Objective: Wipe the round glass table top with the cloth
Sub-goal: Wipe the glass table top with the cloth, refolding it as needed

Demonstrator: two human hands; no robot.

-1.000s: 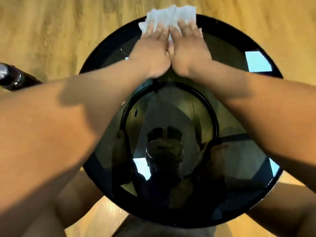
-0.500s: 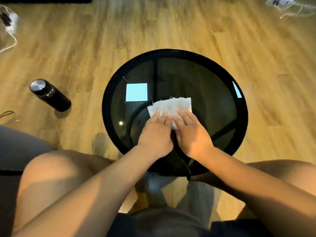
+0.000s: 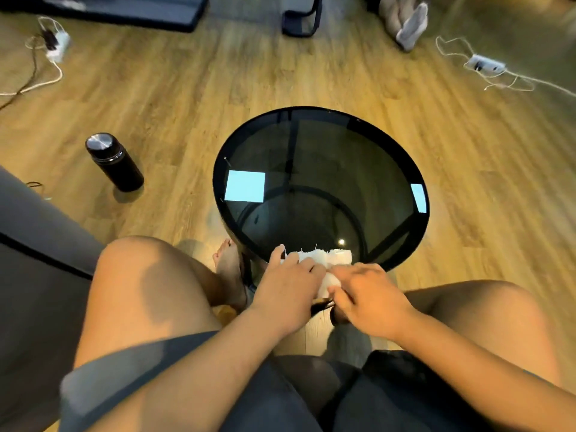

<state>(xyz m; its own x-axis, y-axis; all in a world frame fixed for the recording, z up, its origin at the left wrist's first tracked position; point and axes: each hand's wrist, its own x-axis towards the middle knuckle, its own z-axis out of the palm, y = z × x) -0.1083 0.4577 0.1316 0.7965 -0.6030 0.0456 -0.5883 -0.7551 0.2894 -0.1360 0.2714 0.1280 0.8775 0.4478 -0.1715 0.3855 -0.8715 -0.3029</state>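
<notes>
cloth: white frayed cloth (image 3: 324, 256) lay on the near rim of the round black-rimmed smoked-glass table top (image 3: 327, 169), long axis left-right | grip: left hand (image 3: 288, 283) pressed it, fingers laid over it; right hand (image 3: 372, 296) touched its near edge, blurred, pinch or press unclear | room: bare glass lay ahead, far rim well apart

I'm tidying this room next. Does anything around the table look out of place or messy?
Nothing is spilled or broken. A black bottle stands on the floor left of the table, and two power strips with loose cords lie farther off. The cloth at the table's near rim has a frayed edge.
</notes>
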